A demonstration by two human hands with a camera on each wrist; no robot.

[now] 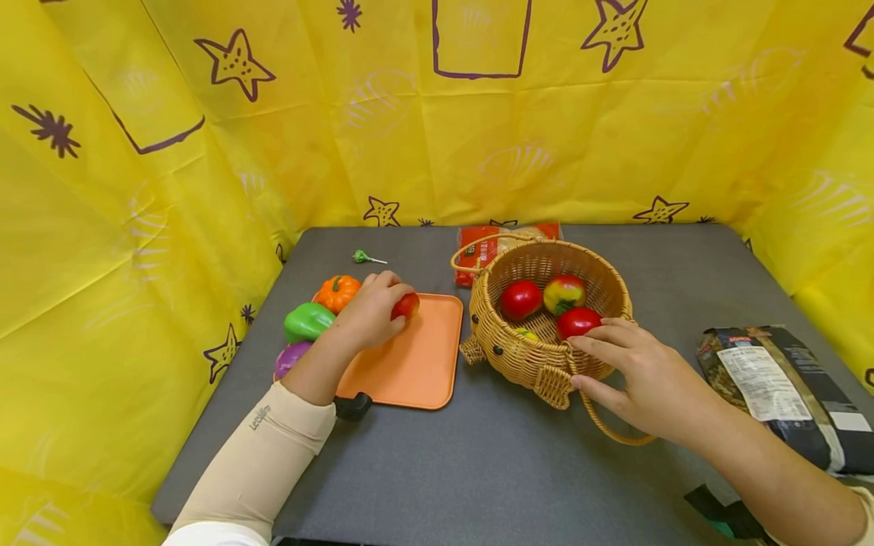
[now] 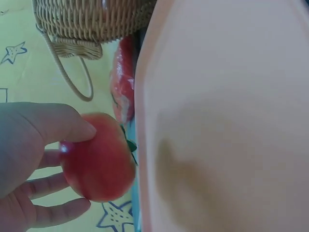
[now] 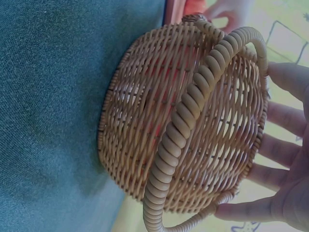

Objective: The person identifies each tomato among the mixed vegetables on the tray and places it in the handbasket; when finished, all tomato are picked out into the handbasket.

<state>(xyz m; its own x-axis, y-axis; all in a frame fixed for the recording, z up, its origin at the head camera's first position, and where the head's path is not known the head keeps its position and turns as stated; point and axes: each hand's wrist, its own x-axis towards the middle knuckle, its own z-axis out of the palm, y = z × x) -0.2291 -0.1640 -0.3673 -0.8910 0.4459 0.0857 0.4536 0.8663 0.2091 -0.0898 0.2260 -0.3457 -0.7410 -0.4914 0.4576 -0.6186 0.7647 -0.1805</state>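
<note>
My left hand (image 1: 374,312) grips a red tomato (image 2: 100,157) with a green leafy top, its thumb on one side and fingers on the other. In the head view both are over the orange tray (image 1: 423,356), and the hand hides part of the tomato. My right hand (image 1: 635,371) touches the near right rim of a wicker basket (image 3: 193,125) with its fingers spread and fairly straight. Inside the basket lie a red fruit (image 1: 521,299), a red-and-yellow one (image 1: 564,293), another red one (image 1: 577,321) and a mostly hidden yellow piece.
Left of the tray lie an orange pumpkin (image 1: 337,293), a green pepper-like vegetable (image 1: 308,321) and a purple vegetable (image 1: 290,358). A green lollipop (image 1: 362,257) is farther back. Behind the basket is a red packet (image 1: 471,243); a dark packaged bag (image 1: 771,383) lies at the right.
</note>
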